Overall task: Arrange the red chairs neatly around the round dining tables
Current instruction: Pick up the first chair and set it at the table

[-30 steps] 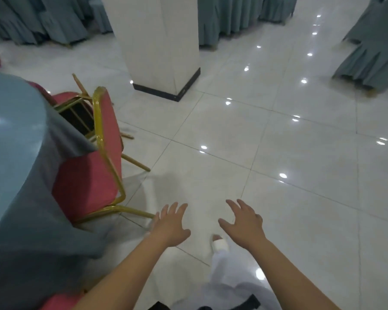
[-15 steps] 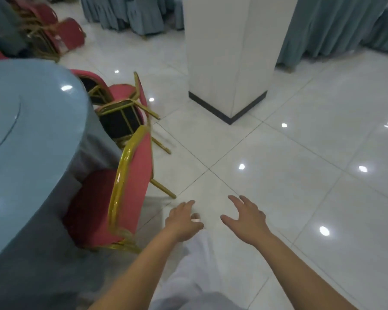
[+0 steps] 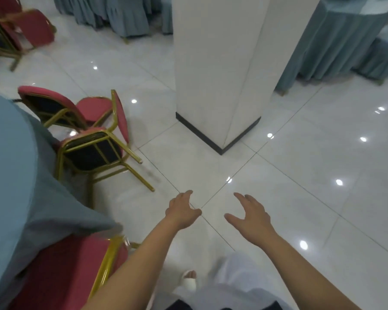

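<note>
Left hand (image 3: 182, 211) and right hand (image 3: 250, 217) both empty, fingers loosely spread, apart over floor tile (image 3: 278, 175); one red chair (image 3: 65, 271) tucked under the round table (image 3: 9, 164), left of the left forearm. Judged step: reaching for the tipped red chair (image 3: 92, 151) ahead-left of the left hand; next calls for gripping its gold frame (image 3: 139, 178), righting it.

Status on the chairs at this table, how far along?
Done: one red chair sits tucked at the round table. In hand: nothing, left hand and right hand both empty. Left: near tipped chair and far tipped chair by the table need righting.
</note>
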`<action>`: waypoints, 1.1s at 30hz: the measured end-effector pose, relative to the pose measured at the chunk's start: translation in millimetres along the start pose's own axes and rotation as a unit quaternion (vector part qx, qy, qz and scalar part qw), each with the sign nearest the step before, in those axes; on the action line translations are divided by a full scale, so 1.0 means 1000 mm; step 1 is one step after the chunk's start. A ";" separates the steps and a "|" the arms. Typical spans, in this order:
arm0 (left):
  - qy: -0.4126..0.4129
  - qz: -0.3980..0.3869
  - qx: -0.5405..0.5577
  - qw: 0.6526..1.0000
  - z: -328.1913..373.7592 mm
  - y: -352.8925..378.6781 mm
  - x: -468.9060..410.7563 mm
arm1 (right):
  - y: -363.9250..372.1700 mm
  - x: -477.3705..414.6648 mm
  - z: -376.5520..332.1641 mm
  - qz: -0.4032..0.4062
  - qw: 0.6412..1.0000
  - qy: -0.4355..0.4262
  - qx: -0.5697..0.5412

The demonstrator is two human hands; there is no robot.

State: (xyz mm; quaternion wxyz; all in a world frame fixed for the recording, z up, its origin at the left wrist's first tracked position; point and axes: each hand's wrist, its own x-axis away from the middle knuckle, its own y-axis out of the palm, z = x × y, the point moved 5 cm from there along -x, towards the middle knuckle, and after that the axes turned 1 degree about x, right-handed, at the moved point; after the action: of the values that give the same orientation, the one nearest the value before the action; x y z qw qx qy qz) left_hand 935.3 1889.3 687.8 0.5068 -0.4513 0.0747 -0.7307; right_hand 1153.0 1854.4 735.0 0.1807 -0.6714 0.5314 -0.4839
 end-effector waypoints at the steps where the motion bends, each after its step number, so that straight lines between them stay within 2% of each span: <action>1: -0.010 0.000 -0.001 1.000 0.001 -0.011 -0.020 | -0.006 -0.023 -0.005 -0.006 1.000 0.001 -0.004; 9: -0.104 0.009 -0.004 0.994 0.013 -0.087 -0.181 | -0.053 -0.241 -0.044 -0.057 0.997 -0.036 -0.030; 13: -0.190 0.057 -0.045 0.979 0.007 -0.162 -0.231 | -0.080 -0.345 -0.087 -0.106 0.992 -0.074 -0.005; 17: -0.198 0.133 -0.007 0.971 0.018 -0.232 -0.276 | -0.095 -0.438 -0.144 -0.148 0.980 -0.130 0.041; 20: -0.215 0.159 0.033 0.963 0.024 -0.266 -0.304 | -0.097 -0.494 -0.190 -0.174 0.965 -0.177 0.080; 27: -0.248 0.160 0.084 0.952 0.001 -0.356 -0.413 | -0.104 -0.635 -0.307 -0.184 0.945 -0.240 0.127; 33: -0.278 0.147 0.126 0.941 -0.034 -0.465 -0.522 | -0.119 -0.754 -0.413 -0.176 0.945 -0.214 0.175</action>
State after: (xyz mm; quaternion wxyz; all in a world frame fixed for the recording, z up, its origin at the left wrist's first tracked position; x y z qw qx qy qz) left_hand 638.4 2520.2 626.9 0.6618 -0.5526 -0.0961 -0.4974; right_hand 894.3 2681.0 672.8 0.3165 -0.7998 0.2608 -0.4382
